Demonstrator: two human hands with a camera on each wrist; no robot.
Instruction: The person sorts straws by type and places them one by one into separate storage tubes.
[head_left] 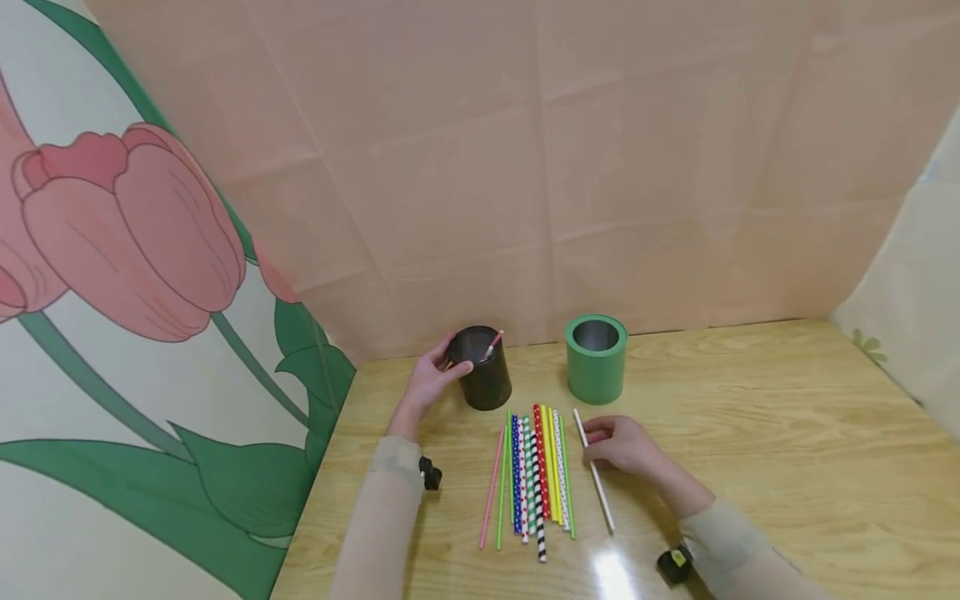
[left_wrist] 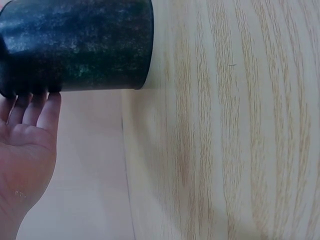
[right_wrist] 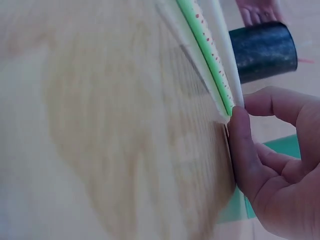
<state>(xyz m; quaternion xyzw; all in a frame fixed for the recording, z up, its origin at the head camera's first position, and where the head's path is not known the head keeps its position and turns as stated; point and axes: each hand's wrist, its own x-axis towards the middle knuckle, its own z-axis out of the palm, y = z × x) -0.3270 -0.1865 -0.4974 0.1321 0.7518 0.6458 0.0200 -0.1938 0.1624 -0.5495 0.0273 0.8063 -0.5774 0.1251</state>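
- The green cup point(head_left: 596, 377) stands on the desk point(head_left: 765, 417).
- Left of the green cup, the left hand point(head_left: 432, 383) holds the black cup point(head_left: 486, 385), thumb at its rim; a pink-tipped straw point(head_left: 492, 343) pokes out.
- Nearer the person than the green cup, the right hand's point(head_left: 624, 444) fingers pinch a white straw point(head_left: 603, 502), just right of patterned straws point(head_left: 542, 467).

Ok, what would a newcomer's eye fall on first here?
Probably the big pink tulip picture, far left in the head view. Next, the row of colourful drinking straws on the wooden table, the right hand pinching a white straw beside it. Behind them are a black cup, gripped by the left hand, and a green cup.
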